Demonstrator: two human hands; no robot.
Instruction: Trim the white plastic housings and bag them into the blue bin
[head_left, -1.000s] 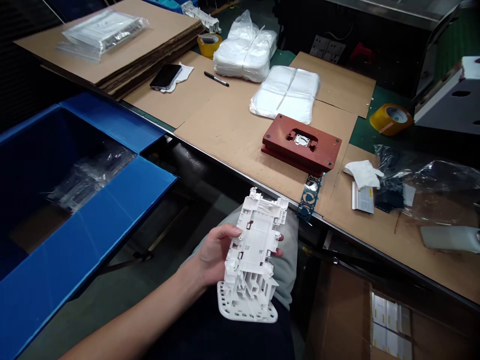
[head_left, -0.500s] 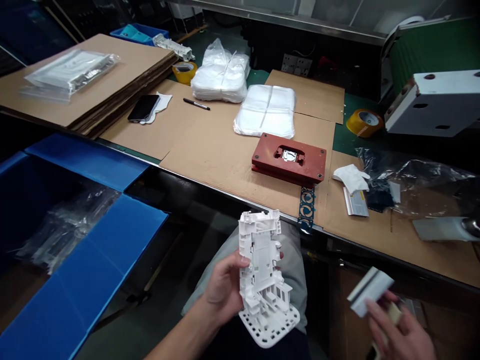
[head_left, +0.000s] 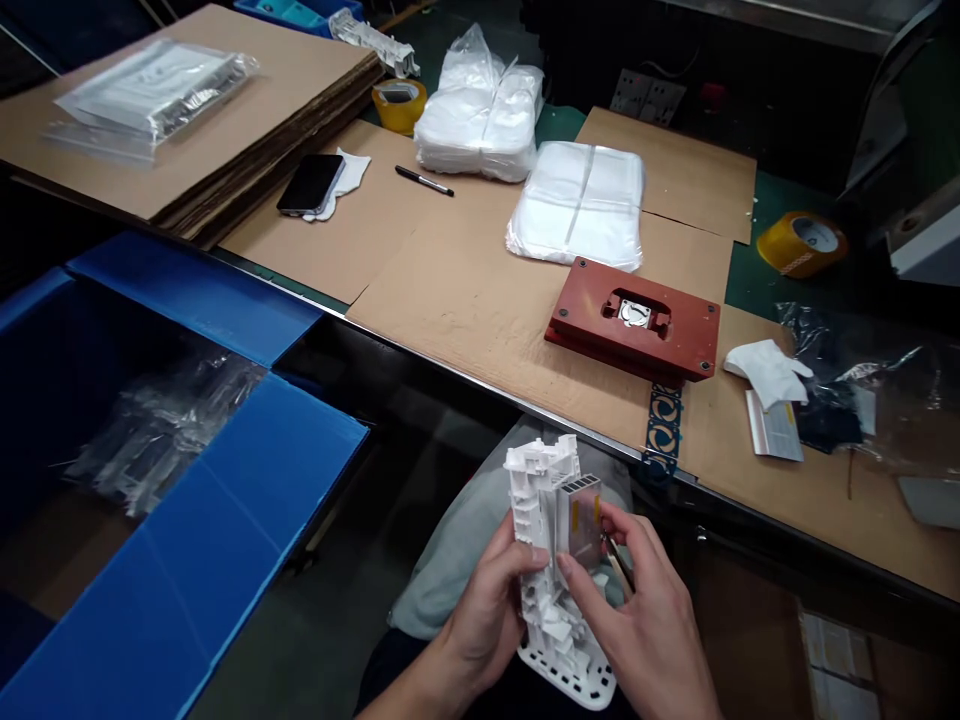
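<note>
My left hand (head_left: 484, 610) grips a white moulded plastic frame (head_left: 547, 560) upright over my lap, below the table edge. Its perforated base points down toward me. My right hand (head_left: 641, 620) presses a small grey metal block (head_left: 581, 515) with a yellow label against the upper part of the frame, thumb and fingers closed round it. A thin stick-like thing shows between the right fingers; I cannot make out what it is. Both hands touch the frame.
A red fixture plate (head_left: 637, 320) lies on cardboard near the table edge, a blue patterned strip (head_left: 664, 430) hanging below it. Bagged white stacks (head_left: 577, 205), a phone (head_left: 310, 184), a pen (head_left: 424, 181) and tape rolls (head_left: 802, 243) lie farther back. An open blue bin (head_left: 187, 480) stands left.
My right hand has come in from the lower right with the grey block and set it against the frame. The left hand has drawn the frame lower and closer.
</note>
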